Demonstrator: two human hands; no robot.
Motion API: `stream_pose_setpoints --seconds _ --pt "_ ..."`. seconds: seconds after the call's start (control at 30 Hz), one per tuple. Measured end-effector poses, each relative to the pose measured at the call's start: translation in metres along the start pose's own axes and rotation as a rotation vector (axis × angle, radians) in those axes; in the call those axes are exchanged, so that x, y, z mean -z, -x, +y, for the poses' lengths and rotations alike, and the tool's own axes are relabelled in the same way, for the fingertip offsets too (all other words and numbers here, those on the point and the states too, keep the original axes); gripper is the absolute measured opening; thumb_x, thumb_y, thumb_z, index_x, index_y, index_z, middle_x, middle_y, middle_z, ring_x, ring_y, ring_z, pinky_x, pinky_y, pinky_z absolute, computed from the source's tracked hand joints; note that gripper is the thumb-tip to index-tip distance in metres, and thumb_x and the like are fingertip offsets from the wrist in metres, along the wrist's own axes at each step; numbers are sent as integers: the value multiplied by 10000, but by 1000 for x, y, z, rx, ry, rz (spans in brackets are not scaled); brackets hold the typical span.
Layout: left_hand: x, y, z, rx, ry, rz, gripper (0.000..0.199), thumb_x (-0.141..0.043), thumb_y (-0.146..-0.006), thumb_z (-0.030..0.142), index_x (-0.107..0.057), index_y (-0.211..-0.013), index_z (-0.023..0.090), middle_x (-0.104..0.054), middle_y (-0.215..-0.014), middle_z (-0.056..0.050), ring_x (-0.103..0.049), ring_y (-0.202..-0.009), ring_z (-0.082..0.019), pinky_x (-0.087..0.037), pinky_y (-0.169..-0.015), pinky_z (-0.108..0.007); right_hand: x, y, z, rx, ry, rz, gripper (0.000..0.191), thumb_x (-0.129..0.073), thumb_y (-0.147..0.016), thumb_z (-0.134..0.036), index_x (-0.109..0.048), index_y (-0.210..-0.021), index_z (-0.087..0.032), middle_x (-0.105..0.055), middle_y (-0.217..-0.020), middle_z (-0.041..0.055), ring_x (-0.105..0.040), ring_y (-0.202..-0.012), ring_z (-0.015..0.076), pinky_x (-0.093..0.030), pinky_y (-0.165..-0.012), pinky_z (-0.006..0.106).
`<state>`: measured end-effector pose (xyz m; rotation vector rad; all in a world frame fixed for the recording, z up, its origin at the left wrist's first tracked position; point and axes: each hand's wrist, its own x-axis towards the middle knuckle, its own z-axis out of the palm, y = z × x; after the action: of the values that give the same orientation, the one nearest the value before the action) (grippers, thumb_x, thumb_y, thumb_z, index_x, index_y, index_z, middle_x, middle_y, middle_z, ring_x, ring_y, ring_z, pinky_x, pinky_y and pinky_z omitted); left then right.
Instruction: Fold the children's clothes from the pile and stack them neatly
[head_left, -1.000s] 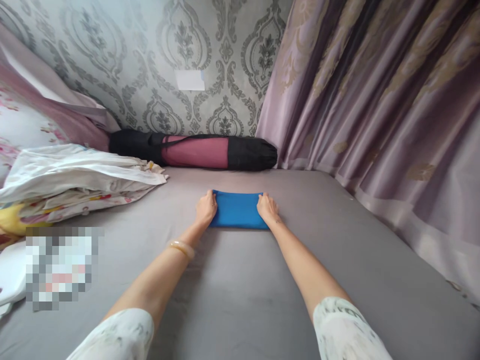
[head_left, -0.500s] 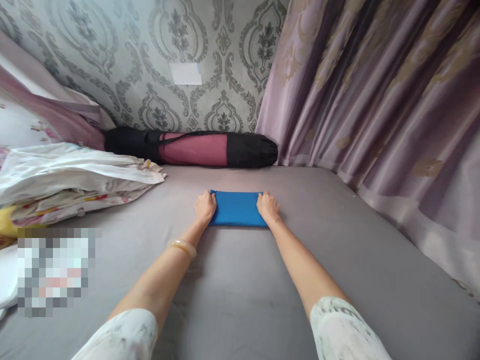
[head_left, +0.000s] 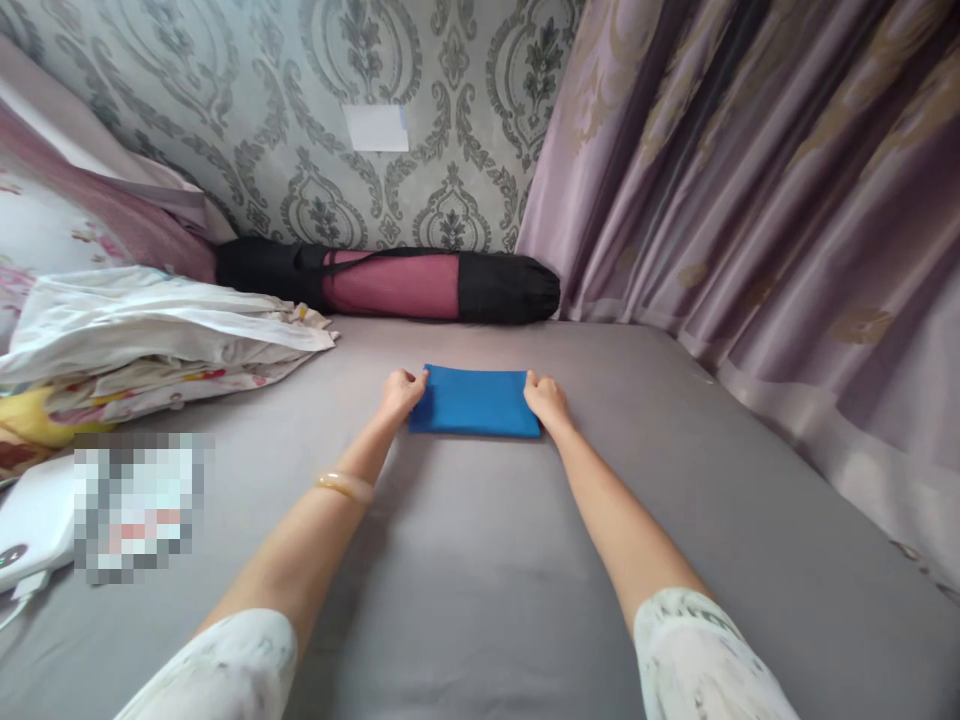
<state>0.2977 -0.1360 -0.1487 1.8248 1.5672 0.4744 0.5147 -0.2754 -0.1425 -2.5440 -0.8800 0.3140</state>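
Note:
A flat blue rectangle that looks like folded cloth [head_left: 476, 402] lies on the grey bed sheet [head_left: 465, 560], its long sides running left to right. At its far left corner, my left hand [head_left: 402, 390] pinches the edge between thumb and fingers. My right hand [head_left: 547, 398] grips the far right corner in the same way. A pale bangle [head_left: 343, 486] sits on my left forearm. Both arms reach straight forward, and the fingertips are partly hidden.
Along the patterned wall lies a long black and pink bag [head_left: 394, 284]. Rumpled white fabric [head_left: 157, 330] is heaped at the left. Nearer on that side is a white device [head_left: 45, 520] with a cable, beside a blurred-out patch. Purple curtains [head_left: 750, 170] hang at the right.
My hands have shifted outward to the corners, the left one most, and now pinch the blue cloth's far edge. The camera view has tilted slightly down.

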Motion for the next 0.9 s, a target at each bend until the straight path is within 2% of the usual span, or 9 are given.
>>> stream_pose_setpoints --seconds 0.1,0.23,0.37,0.57,0.73,0.83,0.9 --pt "12 14 -15 19 147 -88 376 -566 -835 451 -594 -1012 120 -678 -756 -102 -628 -594 -184 -463 -540 -269 3 8 12 30 -13 -25 459 -313 -986 -404 -638 -1091 -97 -685 -1068 208 -631 -1060 288 -462 -866 354" --pt "21 34 -33 -90 253 -164 428 -646 -747 464 -601 -994 117 -657 -760 -60 -602 -616 -150 -434 -533 -232 4 26 21 49 -4 -29 373 -354 -976 -375 -619 -1097 -141 -691 -1051 167 -636 -1042 274 -461 -854 344" --pt "26 47 -37 -157 246 -223 509 -707 -660 473 -604 -1009 117 -641 -760 -32 -585 -628 -143 -429 -556 -236 5 46 20 80 59 -26 329 -382 -973 -359 -587 -1135 -158 -680 -1070 166 -635 -1048 285 -459 -858 366" --pt "25 55 -36 -215 163 -210 452 -699 -667 370 -587 -1032 129 -621 -726 -4 -590 -633 -151 -427 -564 -241 4 66 15 88 174 15 309 -365 -994 -300 -544 -1187 -138 -673 -1064 188 -646 -1034 289 -453 -867 387" --pt "24 54 -37 -235 53 -201 406 -647 -725 352 -575 -1063 139 -644 -756 -17 -613 -677 -170 -435 -599 -253 0 69 12 83 218 26 305 -347 -1002 -266 -540 -1201 -139 -677 -1069 193 -650 -1029 282 -452 -871 390" --pt "25 53 -38 -246 -56 -180 379 -611 -779 318 -564 -1110 140 -669 -855 -61 -629 -780 -196 -459 -681 -273 2 64 14 86 216 -2 308 -354 -997 -262 -547 -1201 -134 -672 -1079 201 -643 -1045 288 -452 -875 396" --pt "24 52 -36 -269 -148 -114 364 -574 -818 295 -558 -1141 129 -670 -944 -109 -626 -891 -227 -466 -775 -305 5 60 13 87 210 -25 311 -363 -987 -251 -552 -1199 -123 -664 -1090 207 -638 -1049 295 -453 -874 398"
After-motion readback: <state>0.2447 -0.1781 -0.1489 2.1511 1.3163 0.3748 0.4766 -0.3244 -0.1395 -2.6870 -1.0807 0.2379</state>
